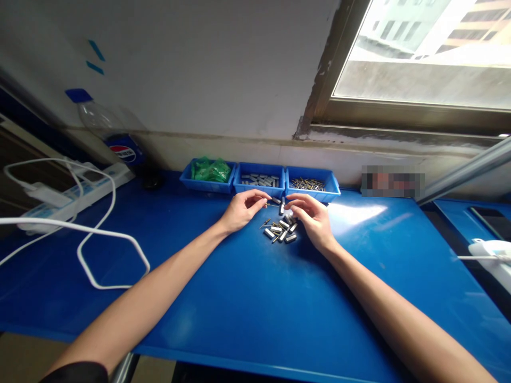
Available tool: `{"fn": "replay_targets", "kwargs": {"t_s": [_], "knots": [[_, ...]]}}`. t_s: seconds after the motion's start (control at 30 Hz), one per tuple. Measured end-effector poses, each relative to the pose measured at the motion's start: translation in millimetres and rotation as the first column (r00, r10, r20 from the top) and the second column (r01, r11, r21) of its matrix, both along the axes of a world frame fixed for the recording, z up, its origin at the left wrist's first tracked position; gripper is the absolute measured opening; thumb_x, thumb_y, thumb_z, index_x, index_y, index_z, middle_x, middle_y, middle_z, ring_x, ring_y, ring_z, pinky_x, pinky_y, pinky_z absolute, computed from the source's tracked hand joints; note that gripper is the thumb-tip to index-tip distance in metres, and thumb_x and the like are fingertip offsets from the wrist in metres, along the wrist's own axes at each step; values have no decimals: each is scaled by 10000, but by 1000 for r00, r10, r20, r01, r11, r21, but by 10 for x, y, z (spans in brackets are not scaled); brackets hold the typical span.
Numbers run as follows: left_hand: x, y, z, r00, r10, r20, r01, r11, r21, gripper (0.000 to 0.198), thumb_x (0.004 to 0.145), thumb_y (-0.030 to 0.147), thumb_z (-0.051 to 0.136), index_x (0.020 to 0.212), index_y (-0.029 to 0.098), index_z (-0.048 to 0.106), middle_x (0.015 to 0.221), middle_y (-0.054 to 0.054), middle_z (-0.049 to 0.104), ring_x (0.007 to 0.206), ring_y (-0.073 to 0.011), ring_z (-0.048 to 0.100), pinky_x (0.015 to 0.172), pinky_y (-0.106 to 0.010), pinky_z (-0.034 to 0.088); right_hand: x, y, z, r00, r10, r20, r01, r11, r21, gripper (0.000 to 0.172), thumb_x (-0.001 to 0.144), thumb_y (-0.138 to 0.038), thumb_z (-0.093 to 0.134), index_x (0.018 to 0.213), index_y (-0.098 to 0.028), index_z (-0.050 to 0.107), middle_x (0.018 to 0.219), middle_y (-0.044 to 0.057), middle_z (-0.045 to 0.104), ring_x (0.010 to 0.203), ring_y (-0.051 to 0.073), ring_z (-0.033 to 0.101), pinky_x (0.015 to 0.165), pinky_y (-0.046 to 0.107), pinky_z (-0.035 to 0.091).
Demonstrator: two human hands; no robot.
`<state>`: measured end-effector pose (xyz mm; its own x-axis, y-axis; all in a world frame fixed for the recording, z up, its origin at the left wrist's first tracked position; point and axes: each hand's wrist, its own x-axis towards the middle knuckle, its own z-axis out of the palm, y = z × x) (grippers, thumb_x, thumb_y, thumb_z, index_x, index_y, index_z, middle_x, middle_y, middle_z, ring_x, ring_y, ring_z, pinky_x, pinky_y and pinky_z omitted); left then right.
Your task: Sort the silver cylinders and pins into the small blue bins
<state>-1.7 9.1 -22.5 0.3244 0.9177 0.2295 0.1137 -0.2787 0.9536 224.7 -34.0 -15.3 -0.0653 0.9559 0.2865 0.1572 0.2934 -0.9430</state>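
Over the blue table, my left hand (243,210) is closed in a pinch, thumb against fingertips, on a thin metal pin (272,205) that points to the right. Opposite it, my right hand (315,217) has its thumb and fingers curled together; what lies between them, if anything, is too small to make out. A short silver metal block (282,206) is by the right fingertips. Just below both hands lies a loose pile of silver blocks (282,234) mixed with several thin brass-coloured pins (265,223).
Along the wall stand three blue bins: one with green plastic (211,170), one with silver blocks (261,180), one with thin pins (307,184). A Pepsi bottle (123,149), power strip (80,199) and looping white cable (114,234) are left. A window (419,80) is above right.
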Motion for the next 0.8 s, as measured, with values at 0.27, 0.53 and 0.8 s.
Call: {"fn": "replay_targets", "kwargs": {"t_s": [0.27,0.53,0.8], "knots": [[-21,2,13,997,-52,65,56,996,-74,329,856,429,812,1038,158,763,971,-80,810,926,-212,778,867,-308,608,16,-25,29,977,180,117,-176,984,-38,264,919,-373,701,1117,-236,809,1036,60,830,785,212,721,665,332,538],[-14,-4,-20,995,-76,57,78,996,-35,298,868,400,805,1023,148,772,1012,-81,809,904,-196,766,847,-290,601,34,0,28,977,209,38,-205,975,-91,293,924,-424,713,1114,-228,818,1052,70,828,829,225,742,663,320,550],[5,-97,39,995,-9,-103,13,999,40,263,914,352,740,1076,147,772,1057,-87,798,933,-190,742,839,-276,575,86,-17,-53,998,18,-65,-19,999,-25,223,950,-379,668,1053,-254,822,996,44,827,892,242,732,743,352,554]]}}
